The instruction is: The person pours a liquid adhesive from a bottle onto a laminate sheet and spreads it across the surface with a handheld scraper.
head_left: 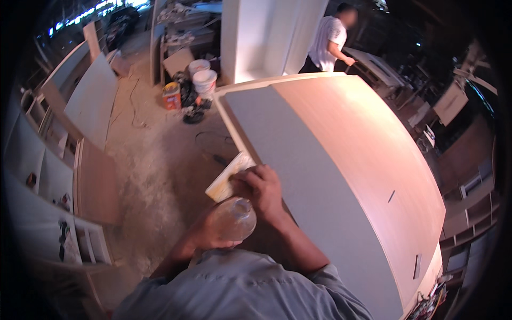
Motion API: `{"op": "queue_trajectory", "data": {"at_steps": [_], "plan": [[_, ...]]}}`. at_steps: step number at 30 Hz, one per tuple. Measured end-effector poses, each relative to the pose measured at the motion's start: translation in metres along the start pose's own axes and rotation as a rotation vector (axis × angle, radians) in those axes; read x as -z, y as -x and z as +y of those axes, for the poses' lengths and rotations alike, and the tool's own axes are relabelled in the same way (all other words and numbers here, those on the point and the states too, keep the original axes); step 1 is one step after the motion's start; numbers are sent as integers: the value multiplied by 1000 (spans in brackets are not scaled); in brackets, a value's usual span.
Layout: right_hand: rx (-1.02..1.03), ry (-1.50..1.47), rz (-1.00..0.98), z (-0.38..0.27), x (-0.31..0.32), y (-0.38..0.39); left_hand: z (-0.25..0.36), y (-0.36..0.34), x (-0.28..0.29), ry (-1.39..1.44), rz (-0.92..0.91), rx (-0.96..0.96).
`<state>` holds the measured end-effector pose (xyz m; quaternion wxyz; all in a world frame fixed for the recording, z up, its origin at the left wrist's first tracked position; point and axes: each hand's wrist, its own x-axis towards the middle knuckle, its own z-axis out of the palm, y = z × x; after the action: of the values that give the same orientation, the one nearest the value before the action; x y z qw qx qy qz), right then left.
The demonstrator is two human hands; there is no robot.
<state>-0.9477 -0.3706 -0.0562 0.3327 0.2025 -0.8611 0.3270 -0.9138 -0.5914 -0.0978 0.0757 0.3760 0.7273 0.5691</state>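
My left hand [205, 233] is wrapped around a clear, cut-off-looking plastic bottle [232, 221], its contents too blurred to make out. Just beyond it, my right hand [265, 191] grips a flat, pale rectangular piece [221, 185] with yellowish stains, like a spreader, between thumb and fingers. The piece is above the floor, by the left edge of a large workpiece. That workpiece carries a long grey strip [304, 160] beside a wide light-wood sheet [352, 133]. My right forearm passes close to the grey strip's edge.
White buckets [205, 82] and an orange tub [172, 97] stand on the floor beyond. Pale panels [95, 101] and cabinet frames line the left. A tall white cabinet [258, 40] rises behind the workpiece, near another person [326, 40]. A small dark strip [417, 266] lies on the sheet.
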Motion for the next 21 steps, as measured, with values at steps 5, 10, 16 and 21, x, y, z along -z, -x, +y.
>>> {"op": "queue_trajectory", "data": {"at_steps": [5,10,16,21], "plan": [[46,88,-1,7,-6,4,-8,-1,2,-28,-69,70],[34,170,-99,18,-19,14,-12,7,-5,53,7,73],[-10,-53,-146,4,-31,21,-8,32,-4,88,50,248],[66,-289,-260,5,-35,21,-12,42,4,116,175,198]]}}
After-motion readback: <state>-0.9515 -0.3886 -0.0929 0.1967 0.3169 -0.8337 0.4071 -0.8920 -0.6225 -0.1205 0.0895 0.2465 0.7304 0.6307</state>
